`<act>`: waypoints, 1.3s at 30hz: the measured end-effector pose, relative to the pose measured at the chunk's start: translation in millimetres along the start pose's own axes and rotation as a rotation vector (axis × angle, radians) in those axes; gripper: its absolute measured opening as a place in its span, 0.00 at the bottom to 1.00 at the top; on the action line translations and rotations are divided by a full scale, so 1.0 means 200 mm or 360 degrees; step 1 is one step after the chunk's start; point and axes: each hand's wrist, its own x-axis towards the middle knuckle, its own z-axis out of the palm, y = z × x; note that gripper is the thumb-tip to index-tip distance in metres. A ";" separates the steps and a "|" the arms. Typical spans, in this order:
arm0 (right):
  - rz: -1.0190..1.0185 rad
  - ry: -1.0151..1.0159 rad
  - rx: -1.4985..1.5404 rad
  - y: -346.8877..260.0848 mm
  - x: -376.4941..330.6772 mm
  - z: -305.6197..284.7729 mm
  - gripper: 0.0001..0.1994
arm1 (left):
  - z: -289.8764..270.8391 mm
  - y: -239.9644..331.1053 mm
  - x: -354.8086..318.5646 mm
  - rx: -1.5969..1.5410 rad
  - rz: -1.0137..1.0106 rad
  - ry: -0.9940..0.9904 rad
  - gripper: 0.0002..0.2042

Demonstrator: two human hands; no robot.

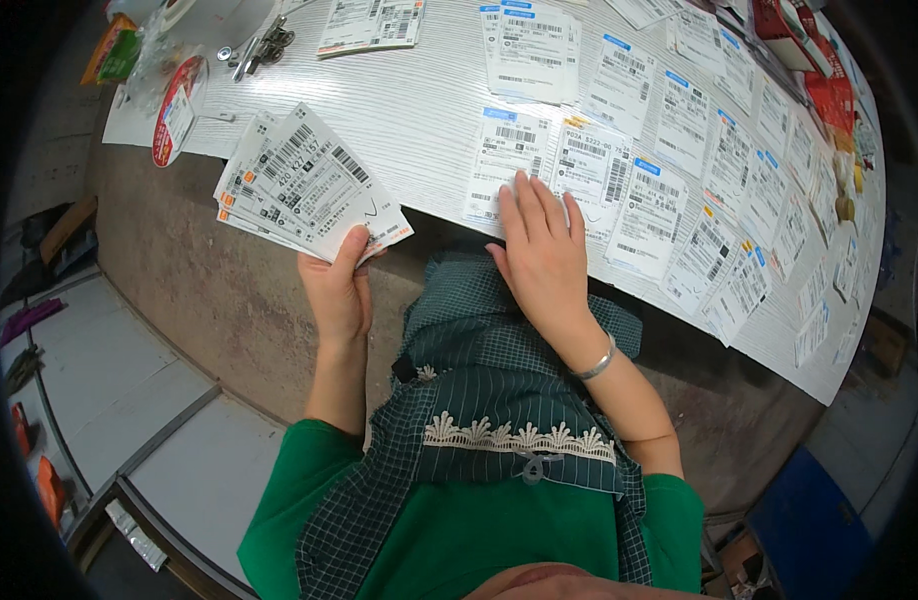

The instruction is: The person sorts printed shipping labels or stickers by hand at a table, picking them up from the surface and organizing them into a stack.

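Note:
My left hand (341,290) grips a fanned bundle of white shipping labels (304,190) by its lower edge, thumb on top. The bundle is held at the table's near edge, its printed side up, with orange marks along one side. On the table, my right hand (547,265) lies with its fingers stretched out and apart. Its fingertips rest on a blue-topped label (509,140) and reach the edge of a neighbouring label (591,160) with a handwritten tick. Another blue-topped label (647,215) lies just to the right of that hand.
More labels (619,85) lie in rows across the right side of the white table (399,120). At the back stands a pile of labels (371,25). Keys (267,45), a red-rimmed oval piece (179,110) and a colourful packet (114,50) are at the left. Red packaging (829,90) sits far right.

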 end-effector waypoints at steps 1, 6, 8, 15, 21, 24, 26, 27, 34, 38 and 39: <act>0.0039 -0.0018 -0.0093 0.00 0.01 0.03 0.20 | 0.00 0.00 0.00 0.0004 -0.0009 -0.0002 0.16; -0.0230 0.0058 -0.0088 0.02 -0.10 0.09 0.15 | 0.00 -0.04 0.00 0.0030 -0.0051 -0.0013 0.19; -0.0240 0.0038 0.0181 0.04 -0.12 -0.01 0.13 | 0.00 -0.06 -0.02 0.0069 -0.0088 -0.0016 0.21; 0.0479 0.0858 0.0036 0.66 -0.12 -0.53 0.22 | 0.09 -0.07 -0.03 0.0132 -0.0113 -0.0110 0.18; 0.0471 0.0258 -0.0389 1.17 -0.16 -0.51 0.19 | 0.22 -0.10 -0.05 0.0172 -0.0206 -0.0333 0.16; 0.0483 0.0010 -0.0459 1.18 -0.23 -0.45 0.19 | 0.23 -0.10 -0.07 0.0186 -0.0286 -0.0347 0.17; 0.0523 0.0007 -0.0300 1.17 -0.24 -0.49 0.20 | 0.26 -0.10 -0.09 0.0147 -0.0313 -0.0357 0.18; 0.0527 0.0081 -0.0193 1.16 -0.25 -0.52 0.21 | 0.28 -0.11 -0.10 0.0121 -0.0338 -0.0372 0.18; 0.0960 0.0721 0.0785 0.75 -0.38 -0.67 0.11 | 0.36 -0.14 -0.21 0.0261 -0.0556 -0.0511 0.18; 0.1074 0.0147 0.1558 0.40 -0.45 -0.50 0.06 | 0.40 -0.18 -0.25 0.0467 -0.0742 -0.0700 0.17; 0.0915 0.0085 0.1571 0.34 -0.45 -0.45 0.07 | 0.42 -0.18 -0.26 0.0528 -0.0790 -0.0744 0.16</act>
